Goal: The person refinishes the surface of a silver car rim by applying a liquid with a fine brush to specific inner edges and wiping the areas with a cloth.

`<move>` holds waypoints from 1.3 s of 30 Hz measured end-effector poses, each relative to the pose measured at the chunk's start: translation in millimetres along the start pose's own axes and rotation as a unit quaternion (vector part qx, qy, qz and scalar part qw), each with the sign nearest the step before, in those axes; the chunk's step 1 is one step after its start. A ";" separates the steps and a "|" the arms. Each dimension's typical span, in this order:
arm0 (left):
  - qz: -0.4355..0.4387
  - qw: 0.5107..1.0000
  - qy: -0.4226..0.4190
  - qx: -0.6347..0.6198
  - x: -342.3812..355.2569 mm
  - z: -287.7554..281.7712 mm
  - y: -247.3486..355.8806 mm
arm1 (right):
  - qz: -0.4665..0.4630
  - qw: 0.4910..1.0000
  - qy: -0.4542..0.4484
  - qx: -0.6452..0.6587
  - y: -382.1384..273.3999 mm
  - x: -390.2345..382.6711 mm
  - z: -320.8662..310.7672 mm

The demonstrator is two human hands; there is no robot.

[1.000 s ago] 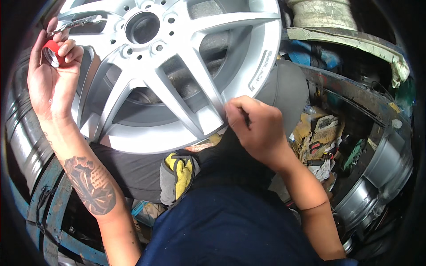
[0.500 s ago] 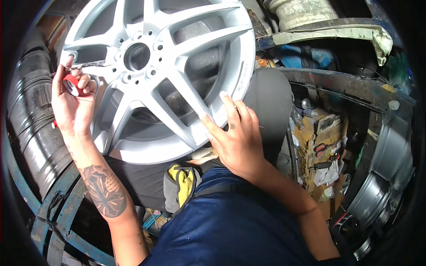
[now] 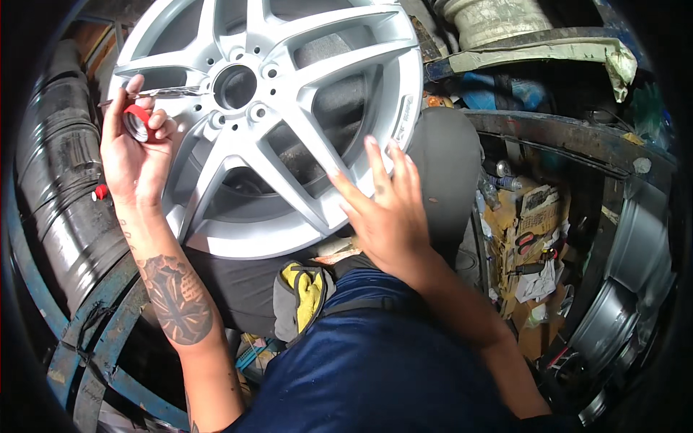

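Note:
A silver alloy wheel rim (image 3: 289,108) with split spokes lies face up across my lap. My left hand (image 3: 135,155) is palm up at the rim's left side. Its fingers hold a small red round cap (image 3: 139,124) with a pale inside, and a slim, shiny brush-like tool (image 3: 170,92) whose far end lies over a spoke near the hub. The exact kind of the tool cannot be made out. My right hand (image 3: 390,209) has its fingers spread over the near right edge of the rim, fingertips at the lip beside some dark lettering.
A grey and yellow cloth (image 3: 299,296) sits at my waist. Left of me stand dark shiny drums (image 3: 58,180) with a small red-capped item (image 3: 99,193), above a blue metal frame (image 3: 108,361). On the right are cardboard (image 3: 530,224), scissors (image 3: 525,239) and other wheel rims (image 3: 603,325).
The wheel rim and both hands appear slightly further right in the view. The fingers of my right hand have spread and lifted a little. My left hand keeps hold of the cap and tool.

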State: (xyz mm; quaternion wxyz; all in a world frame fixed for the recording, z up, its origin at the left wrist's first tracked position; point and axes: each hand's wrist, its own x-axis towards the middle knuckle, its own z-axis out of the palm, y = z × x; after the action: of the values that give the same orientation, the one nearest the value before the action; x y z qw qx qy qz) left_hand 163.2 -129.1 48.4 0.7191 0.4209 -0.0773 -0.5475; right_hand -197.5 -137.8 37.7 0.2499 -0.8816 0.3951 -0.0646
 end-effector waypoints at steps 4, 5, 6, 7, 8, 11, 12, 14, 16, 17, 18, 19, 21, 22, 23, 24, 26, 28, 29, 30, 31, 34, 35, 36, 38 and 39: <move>0.009 0.998 -0.057 -0.014 3.5 -0.6 2.6 | -0.009 0.998 -0.005 -0.060 -0.4 -1.9 -7.1; 0.014 0.996 -0.085 -0.019 8.6 -4.6 3.9 | -0.018 0.998 0.018 -0.058 -1.1 8.3 -3.8; 0.013 0.996 -0.085 -0.019 7.1 -0.5 2.3 | -0.017 0.998 0.018 -0.057 -1.8 8.6 -1.5; 0.013 0.999 -0.044 -0.008 4.9 7.0 -2.4 | -0.012 0.998 0.023 -0.053 -2.1 7.8 1.6; 0.013 1.000 -0.004 0.002 3.5 10.8 -4.5 | -0.007 0.998 0.029 -0.050 -2.8 6.7 4.0; 0.009 1.000 -0.006 0.004 -1.8 2.3 3.0 | -0.012 0.999 0.005 -0.049 2.2 -7.5 2.5; 0.008 1.000 -0.020 0.001 -1.3 2.4 1.7 | -0.011 0.998 -0.007 -0.062 2.2 -9.4 -1.6; 0.013 0.995 -0.095 -0.038 7.5 -4.9 5.6 | -0.016 0.997 -0.012 -0.070 3.4 4.1 -5.4; 0.027 0.996 -0.085 -0.017 8.9 1.5 5.8 | -0.017 0.998 0.020 -0.055 0.7 15.8 -0.5; 0.017 0.997 -0.066 -0.019 5.7 1.5 0.4 | -0.012 0.998 0.008 -0.057 0.5 9.9 0.2; 0.014 0.999 -0.046 -0.014 1.9 -2.1 1.6 | -0.017 0.998 0.010 -0.052 -2.0 4.9 0.0; 0.004 0.999 -0.041 -0.006 -1.1 -5.1 0.0 | -0.016 0.999 -0.010 -0.048 0.9 -5.5 -2.5; 0.012 0.999 -0.043 -0.004 0.2 -4.2 2.5 | -0.018 0.998 -0.023 -0.048 2.7 -8.2 -3.3; 0.019 0.999 -0.047 -0.006 1.3 -1.5 3.7 | -0.018 0.998 -0.026 -0.051 2.0 -1.3 -5.0; 0.023 0.998 -0.053 -0.018 1.8 2.0 6.0 | -0.019 0.999 -0.011 -0.048 0.6 10.5 -5.2; 0.020 0.995 -0.092 -0.027 5.6 6.4 7.1 | -0.020 0.999 0.005 -0.044 -1.2 21.3 -4.9; 0.040 0.999 -0.022 0.023 2.3 14.8 -5.3 | -0.026 0.999 0.022 -0.038 3.6 16.6 1.5; 0.016 0.999 0.004 0.036 -3.0 7.3 -3.7 | -0.010 1.000 -0.008 -0.016 2.5 1.9 2.2; 0.026 0.999 0.004 0.043 -4.5 7.3 -1.1 | -0.005 1.000 -0.014 -0.024 4.6 -5.2 0.4; 0.031 0.998 0.001 0.045 -5.1 9.9 -4.1 | -0.006 0.999 -0.017 -0.027 3.8 -3.1 -1.4; 0.044 0.998 -0.007 0.035 -3.6 12.2 -2.6 | -0.009 0.999 -0.006 -0.044 1.4 1.9 -3.4; 0.052 0.998 -0.045 0.009 3.8 16.8 1.9 | -0.009 0.998 0.036 -0.052 -5.5 24.0 4.9; 0.046 0.998 -0.031 0.026 1.4 16.0 -3.7 | -0.006 0.998 0.025 -0.054 -4.8 16.5 6.4; 0.046 0.998 -0.016 0.048 -0.3 11.5 -4.8 | -0.007 0.998 0.018 -0.052 -5.2 11.4 9.6; 0.023 0.998 -0.024 0.053 -3.7 3.9 -4.5 | -0.013 0.998 0.006 -0.062 1.5 -6.8 7.5; 0.035 0.998 -0.014 0.048 -4.8 9.7 -5.4 | -0.014 0.997 -0.009 -0.077 1.6 -8.9 0.9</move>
State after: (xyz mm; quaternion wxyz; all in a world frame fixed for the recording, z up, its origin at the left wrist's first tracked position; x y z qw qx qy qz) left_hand 152.0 -130.3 52.5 0.7155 0.4444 -0.1277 -0.5236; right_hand -204.3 -131.9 36.9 0.1838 -0.9041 0.3847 -0.0297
